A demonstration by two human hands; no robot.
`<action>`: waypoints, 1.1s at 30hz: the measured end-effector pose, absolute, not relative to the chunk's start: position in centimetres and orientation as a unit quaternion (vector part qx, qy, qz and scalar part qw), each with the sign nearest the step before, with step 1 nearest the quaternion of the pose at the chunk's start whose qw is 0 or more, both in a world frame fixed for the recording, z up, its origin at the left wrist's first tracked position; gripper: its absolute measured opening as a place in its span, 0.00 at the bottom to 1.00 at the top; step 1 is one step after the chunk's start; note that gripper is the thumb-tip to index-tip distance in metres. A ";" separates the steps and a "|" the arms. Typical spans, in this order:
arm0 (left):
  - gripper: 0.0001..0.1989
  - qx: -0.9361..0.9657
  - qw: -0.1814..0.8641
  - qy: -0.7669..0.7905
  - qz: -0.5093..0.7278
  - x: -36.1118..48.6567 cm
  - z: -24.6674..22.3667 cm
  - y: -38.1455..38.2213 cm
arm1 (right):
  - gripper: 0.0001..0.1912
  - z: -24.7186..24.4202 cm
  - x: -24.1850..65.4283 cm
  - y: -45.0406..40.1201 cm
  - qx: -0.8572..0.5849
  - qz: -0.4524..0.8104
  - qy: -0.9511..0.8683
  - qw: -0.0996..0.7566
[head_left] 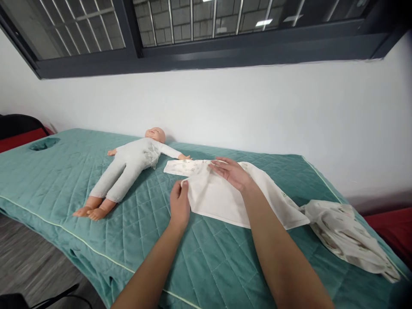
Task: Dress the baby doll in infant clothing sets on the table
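Observation:
A small white garment (222,199) with a faint print on its sleeve lies spread on the green quilted cover. My left hand (180,201) is closed on the garment's left edge, thumb on top. Over the upper part of the cloth, my right hand (230,171) has its fingers stretched out and touches or hovers just above it. A doll (131,161) in a white suit lies on its back to the left, one arm reaching toward the garment's sleeve. Bunched printed cloth (347,236) rests at the right, against the garment's lower right corner.
The green-covered bed (80,180) has a round hole (44,143) at its far left. Behind it stands a white wall with a dark-framed barred window (206,56). Red items show at both sides, and a black object with a cable is at the lower left.

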State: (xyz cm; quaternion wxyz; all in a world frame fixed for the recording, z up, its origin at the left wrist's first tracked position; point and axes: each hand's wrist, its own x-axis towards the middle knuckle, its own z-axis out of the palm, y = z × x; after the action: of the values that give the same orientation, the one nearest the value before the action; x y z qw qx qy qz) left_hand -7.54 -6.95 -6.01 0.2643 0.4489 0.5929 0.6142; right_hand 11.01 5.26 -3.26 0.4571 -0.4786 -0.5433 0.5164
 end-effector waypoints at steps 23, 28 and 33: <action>0.19 0.728 -0.024 0.622 0.285 -6.2 -7.7 -8.8 | 0.36 -4.5 11.1 1.5 -0.526 0.198 -0.800 0.210; 0.23 0.736 -0.053 0.636 0.225 -6.1 -8.5 -9.3 | 0.23 -1.0 21.6 1.4 -0.670 0.131 -0.684 0.257; 0.24 0.739 -0.058 0.639 0.207 -6.0 -8.2 -9.4 | 0.20 -1.5 27.9 -0.1 -0.771 0.119 -0.591 0.206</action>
State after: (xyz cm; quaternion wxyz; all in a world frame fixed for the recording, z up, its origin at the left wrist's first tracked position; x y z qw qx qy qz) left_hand -5.98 -9.42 -8.16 -0.0579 0.7389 0.6386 0.2069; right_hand 27.93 -0.05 -1.49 0.2057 -0.7706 -0.5913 0.1192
